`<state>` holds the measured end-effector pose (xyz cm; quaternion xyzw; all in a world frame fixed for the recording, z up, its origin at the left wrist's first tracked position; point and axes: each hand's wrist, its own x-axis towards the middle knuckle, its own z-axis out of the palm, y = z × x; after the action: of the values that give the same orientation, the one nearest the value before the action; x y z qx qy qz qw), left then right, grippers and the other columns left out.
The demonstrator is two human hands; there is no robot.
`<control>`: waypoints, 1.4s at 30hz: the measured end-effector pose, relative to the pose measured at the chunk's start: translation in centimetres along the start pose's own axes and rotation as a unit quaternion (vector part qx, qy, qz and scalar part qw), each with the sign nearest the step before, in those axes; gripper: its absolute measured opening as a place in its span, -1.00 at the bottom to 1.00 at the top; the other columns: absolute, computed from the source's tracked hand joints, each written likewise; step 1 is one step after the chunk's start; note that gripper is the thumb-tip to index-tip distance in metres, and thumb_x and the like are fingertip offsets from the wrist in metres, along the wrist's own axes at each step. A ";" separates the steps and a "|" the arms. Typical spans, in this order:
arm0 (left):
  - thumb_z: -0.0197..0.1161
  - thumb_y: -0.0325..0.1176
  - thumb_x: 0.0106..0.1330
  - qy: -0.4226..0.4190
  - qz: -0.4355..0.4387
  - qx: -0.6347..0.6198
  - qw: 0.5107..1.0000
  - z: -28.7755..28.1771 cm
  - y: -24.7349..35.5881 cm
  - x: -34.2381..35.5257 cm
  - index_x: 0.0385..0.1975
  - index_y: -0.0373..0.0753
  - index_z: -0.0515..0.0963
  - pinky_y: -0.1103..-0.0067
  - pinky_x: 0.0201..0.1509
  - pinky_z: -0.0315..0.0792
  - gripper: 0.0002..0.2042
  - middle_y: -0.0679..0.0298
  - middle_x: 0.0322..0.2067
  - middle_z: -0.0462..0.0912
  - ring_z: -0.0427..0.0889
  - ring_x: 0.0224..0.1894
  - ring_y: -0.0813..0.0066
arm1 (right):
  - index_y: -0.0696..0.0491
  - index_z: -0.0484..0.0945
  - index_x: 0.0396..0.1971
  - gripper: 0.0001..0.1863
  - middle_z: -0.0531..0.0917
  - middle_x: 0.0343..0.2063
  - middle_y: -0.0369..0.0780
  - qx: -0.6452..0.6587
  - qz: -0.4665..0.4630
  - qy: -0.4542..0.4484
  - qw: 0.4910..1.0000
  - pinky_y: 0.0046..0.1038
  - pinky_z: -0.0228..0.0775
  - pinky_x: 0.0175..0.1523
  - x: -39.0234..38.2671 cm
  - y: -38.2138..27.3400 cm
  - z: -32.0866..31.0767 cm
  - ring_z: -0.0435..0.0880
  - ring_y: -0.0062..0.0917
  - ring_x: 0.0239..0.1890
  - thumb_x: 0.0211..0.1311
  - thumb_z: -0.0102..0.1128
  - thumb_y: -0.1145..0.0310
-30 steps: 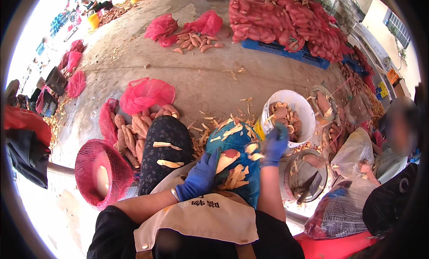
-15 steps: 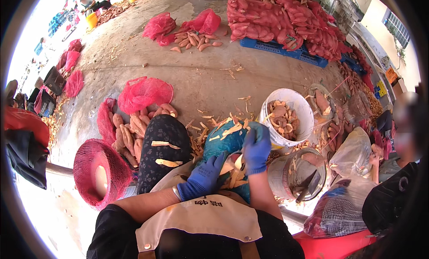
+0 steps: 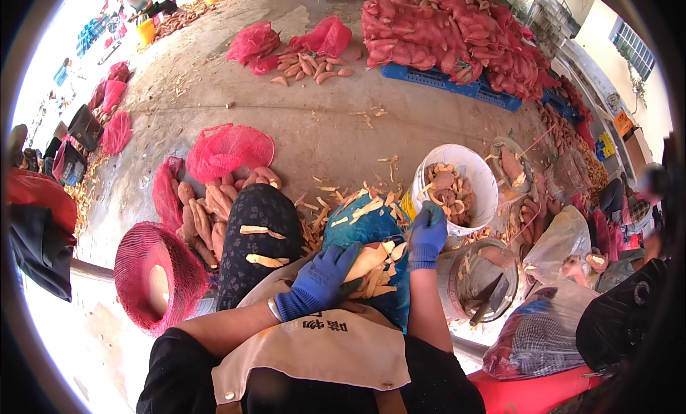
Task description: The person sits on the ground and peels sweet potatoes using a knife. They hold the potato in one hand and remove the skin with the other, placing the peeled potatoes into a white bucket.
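Note:
My left hand (image 3: pixel 319 279), in a blue glove, is closed round a sweet potato (image 3: pixel 366 262) whose visible side is pale and peeled. It is held over my lap, with loose peel strips (image 3: pixel 376 282) beside it on a blue cloth (image 3: pixel 350 232) covering my leg. My right hand (image 3: pixel 429 237), also gloved in blue, is up near the lower left rim of a white bucket (image 3: pixel 484 172). Its fingers are curled; whatever they grip is hidden. Inside the bucket are reddish-brown sweet potato pieces (image 3: pixel 451 192). Two more peel strips (image 3: pixel 267 260) rest on my dark patterned trouser leg.
Unpeeled sweet potatoes (image 3: pixel 207 217) spill from a red mesh bag (image 3: pixel 232 151) at left, near a mesh-lined bucket (image 3: pixel 136 271). At right stands a grey bucket (image 3: pixel 457 285) with a knife-like blade (image 3: pixel 489 296). Stacked red sacks (image 3: pixel 429 31) sit on a blue pallet (image 3: pixel 457 85).
My right hand has moved right, away from the sweet potato toward the white bucket. More of the sweet potato's pale side now shows in my left hand.

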<state>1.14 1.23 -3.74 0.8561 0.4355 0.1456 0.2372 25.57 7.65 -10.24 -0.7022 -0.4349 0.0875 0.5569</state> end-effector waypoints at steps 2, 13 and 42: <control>0.31 0.00 0.16 0.017 0.020 -0.035 0.999 0.3 -0.3 0.0 0.34 -0.22 0.15 0.26 -0.07 0.51 -0.21 -0.07 -0.04 0.43 0.55 -0.07 -0.08 | 0.16 0.58 -0.21 -0.80 0.64 -0.30 -0.08 -0.012 -0.022 0.037 0.999 -0.33 0.45 -0.02 0.4 -1.8 -0.7 0.63 -0.25 -0.22 0.26 0.05 0.42; 0.35 -0.09 0.16 -0.057 -0.020 -0.086 0.995 0.8 -0.3 -0.7 0.33 -0.23 0.16 0.20 0.14 0.39 -0.22 -0.13 0.03 0.42 0.46 0.07 -0.15 | 0.12 0.57 -0.22 -0.83 0.63 -0.37 -0.16 -0.019 0.007 0.082 0.996 -0.35 0.50 -0.18 2.5 3.9 -2.1 0.64 -0.32 -0.36 0.23 0.04 0.46; 0.36 -0.14 0.10 -0.055 -0.006 -0.051 0.997 1.1 -0.9 -0.3 0.33 -0.10 0.14 0.20 0.01 0.48 -0.22 -0.05 0.02 0.41 0.54 -0.02 -0.07 | 0.09 0.57 -0.24 -0.83 0.62 -0.31 -0.08 0.015 -0.089 -0.072 0.993 -0.30 0.47 -0.10 -2.1 -6.8 -0.3 0.62 -0.12 -0.24 0.17 0.08 0.48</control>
<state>0.85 1.08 -5.19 0.8472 0.4187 0.1186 0.3048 20.96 5.97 -5.10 -0.6445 -0.5328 0.0944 0.5403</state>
